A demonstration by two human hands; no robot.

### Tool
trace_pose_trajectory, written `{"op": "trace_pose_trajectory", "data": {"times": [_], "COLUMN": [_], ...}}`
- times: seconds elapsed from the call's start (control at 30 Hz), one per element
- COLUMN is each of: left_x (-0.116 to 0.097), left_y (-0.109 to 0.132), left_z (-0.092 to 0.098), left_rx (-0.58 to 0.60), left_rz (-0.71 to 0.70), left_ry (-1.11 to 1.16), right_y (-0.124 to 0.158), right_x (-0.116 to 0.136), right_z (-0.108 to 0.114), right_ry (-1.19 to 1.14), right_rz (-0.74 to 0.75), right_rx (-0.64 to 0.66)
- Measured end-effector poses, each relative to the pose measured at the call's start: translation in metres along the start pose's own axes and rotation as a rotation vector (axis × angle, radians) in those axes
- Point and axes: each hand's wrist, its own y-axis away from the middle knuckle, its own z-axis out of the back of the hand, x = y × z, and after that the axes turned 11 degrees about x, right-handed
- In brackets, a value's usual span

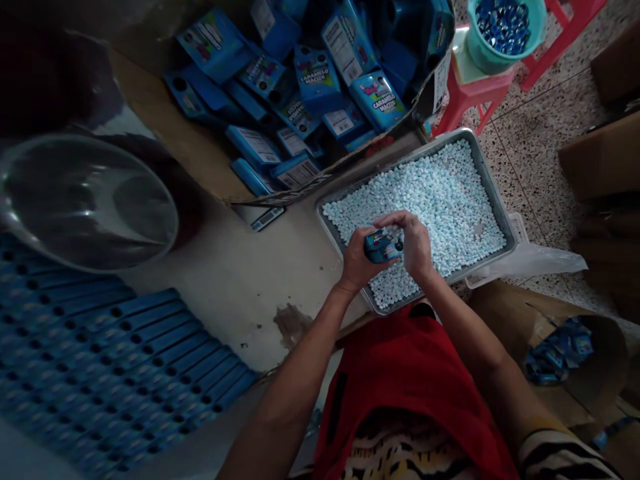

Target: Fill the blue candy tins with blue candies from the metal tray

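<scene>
My left hand (356, 261) is wrapped round a small blue candy box (383, 246), held just above the near part of a metal tray (493, 193). My right hand (413, 241) is curled over the box's right end, fingers pinched together at its top. The tray is filled with small pale blue and white candies (430, 200).
A big cardboard carton (200, 153) of filled blue boxes (320, 80) lies behind the tray. Flat blue box blanks (100, 360) are stacked at left under a steel bowl (85, 200). A teal bucket (503, 30) sits on a red stool (475, 93). Another carton (575, 353) holds blue packs at right.
</scene>
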Motion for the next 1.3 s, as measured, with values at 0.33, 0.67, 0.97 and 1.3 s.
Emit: {"op": "trace_pose_trajectory", "data": {"times": [0.33, 0.67, 0.97, 1.3], "left_x": [0.026, 0.009, -0.013, -0.041], "left_y": [0.002, 0.018, 0.005, -0.004], "left_z": [0.032, 0.031, 0.023, 0.032], "left_rx": [-0.01, 0.064, -0.038, -0.041], "left_rz": [-0.002, 0.079, 0.155, 0.066], "left_ry": [0.057, -0.129, -0.197, -0.169], "right_y": [-0.087, -0.083, -0.036, 0.007], "right_x": [-0.049, -0.093, -0.031, 0.011], "right_z": [0.134, 0.111, 0.026, 0.002], "right_ry": [0.879, 0.581, -0.29, 0.091], "right_rz": [0.08, -0.181, -0.224, 0.073], "right_rx": [-0.043, -0.059, 0.051, 0.152]}}
